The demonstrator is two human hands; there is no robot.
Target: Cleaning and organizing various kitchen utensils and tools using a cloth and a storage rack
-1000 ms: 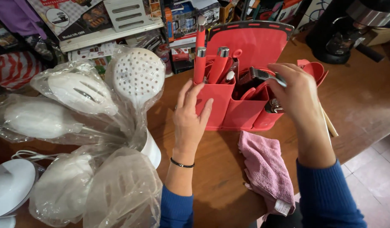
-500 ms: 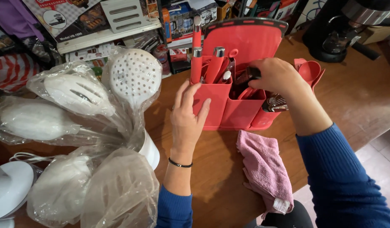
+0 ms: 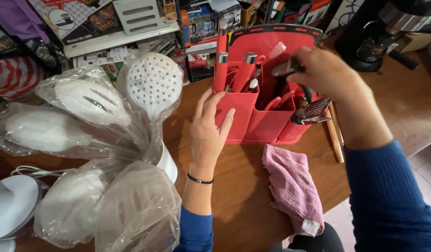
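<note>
Leftmost, we see white plastic-wrapped utensils (image 3: 89,140) standing on the wooden worktop (image 3: 245,200). Our left hand (image 3: 210,128) rests flat and released against the red utensil holder (image 3: 257,119) mid-worktop. Our right hand (image 3: 329,74) above it is grasping a dark-handled tool (image 3: 290,70). A pink cloth (image 3: 292,186) lies nearer us.

The red utensil holder (image 3: 252,122) looked like smooth, matt plastic; the handles (image 3: 220,56) standing in it were red with polished metal caps — glossy and bright; the grater (image 3: 313,111) at its side showed rough, perforated metal; the table (image 3: 243,196) was brown wood with a dull sheen; the pink cloth (image 3: 292,186) looked soft and nappy; the white ladles (image 3: 152,84) were plastic — wrapped in thin, crinkled clear film.
</note>
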